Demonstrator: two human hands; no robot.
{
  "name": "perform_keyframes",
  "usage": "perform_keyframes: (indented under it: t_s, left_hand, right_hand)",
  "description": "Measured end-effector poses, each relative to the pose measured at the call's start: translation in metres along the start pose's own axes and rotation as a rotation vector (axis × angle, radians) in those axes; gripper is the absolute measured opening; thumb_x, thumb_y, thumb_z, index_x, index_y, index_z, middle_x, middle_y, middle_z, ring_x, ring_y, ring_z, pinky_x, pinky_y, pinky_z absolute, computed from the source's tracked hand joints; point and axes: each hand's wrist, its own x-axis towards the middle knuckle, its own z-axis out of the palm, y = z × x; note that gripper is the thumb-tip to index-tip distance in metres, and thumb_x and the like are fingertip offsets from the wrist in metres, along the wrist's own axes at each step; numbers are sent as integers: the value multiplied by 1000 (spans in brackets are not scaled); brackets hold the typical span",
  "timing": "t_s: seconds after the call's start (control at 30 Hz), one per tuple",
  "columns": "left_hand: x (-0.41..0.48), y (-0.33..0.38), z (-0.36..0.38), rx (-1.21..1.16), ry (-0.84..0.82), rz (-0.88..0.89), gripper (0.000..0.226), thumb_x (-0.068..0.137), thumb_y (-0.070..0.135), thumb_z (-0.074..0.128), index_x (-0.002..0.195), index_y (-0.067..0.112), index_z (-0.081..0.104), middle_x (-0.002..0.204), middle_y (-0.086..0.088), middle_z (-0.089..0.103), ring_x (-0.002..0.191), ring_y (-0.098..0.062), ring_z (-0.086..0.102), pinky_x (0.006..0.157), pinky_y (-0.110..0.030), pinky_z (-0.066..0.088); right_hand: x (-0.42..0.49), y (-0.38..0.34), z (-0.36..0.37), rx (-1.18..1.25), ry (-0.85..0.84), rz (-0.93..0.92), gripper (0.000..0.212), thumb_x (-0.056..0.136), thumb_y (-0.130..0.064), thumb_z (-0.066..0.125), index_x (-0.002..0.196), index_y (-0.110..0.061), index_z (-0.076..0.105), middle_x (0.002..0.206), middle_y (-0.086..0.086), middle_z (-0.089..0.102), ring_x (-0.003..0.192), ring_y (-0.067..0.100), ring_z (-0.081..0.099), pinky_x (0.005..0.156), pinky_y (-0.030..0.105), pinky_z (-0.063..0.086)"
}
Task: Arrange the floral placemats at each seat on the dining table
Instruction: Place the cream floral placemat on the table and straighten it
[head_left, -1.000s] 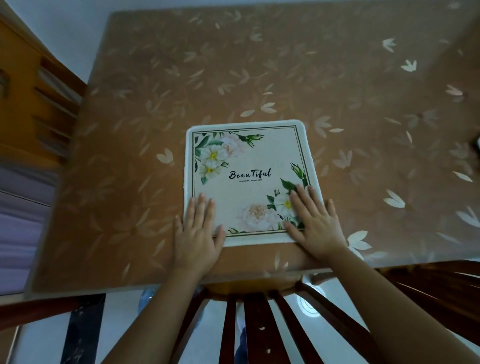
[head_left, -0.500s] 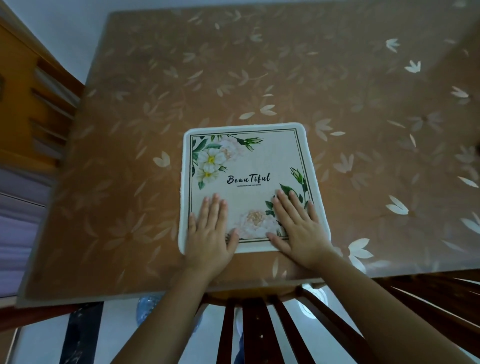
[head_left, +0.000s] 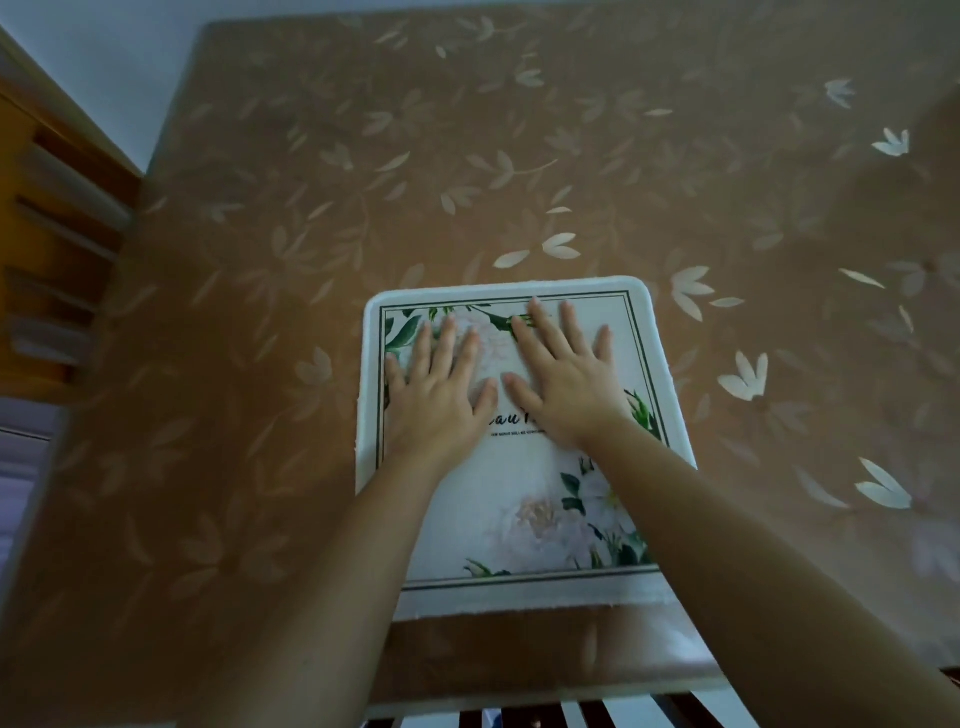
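Observation:
A white square floral placemat with a dark border line and black lettering lies flat on the dining table, close to the near edge. My left hand lies flat on the mat's upper left part, fingers straight and spread. Beside it, my right hand presses flat on the upper middle, fingers straight, covering part of the lettering. The two thumbs nearly touch. Both forearms cross the mat's lower half.
The table wears a brown cover printed with pale leaves. A dark slatted chair back stands at the near edge below my arms. An orange wooden chair stands at the table's left side.
Both hands slid from the mat's near corners up over its middle to its upper part and came close together. The view has come closer over the table.

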Motion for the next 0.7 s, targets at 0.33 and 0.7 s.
perform_keyframes:
  t_s: [0.33, 0.7]
  left_hand:
    - [-17, -14, -4, -42, 58, -184, 78, 85, 61, 27, 144, 17, 4, 155, -2, -3, 140, -17, -8, 111, -48, 0]
    - [-153, 43, -1, -23, -46, -177, 81, 81, 61, 24, 140, 7, 29, 149, -15, 23, 137, -36, 16, 104, -61, 20]
  right_hand:
    - [-33, 41, -11, -32, -3, 121, 70, 83, -70, 9, 141, -35, -9, 152, -4, -15, 138, 19, -18, 107, 56, -5]
    - [-145, 7, 6, 11, -16, 114, 70, 81, -72, 8, 138, -38, -13, 151, -2, -14, 138, 24, -17, 107, 57, -3]
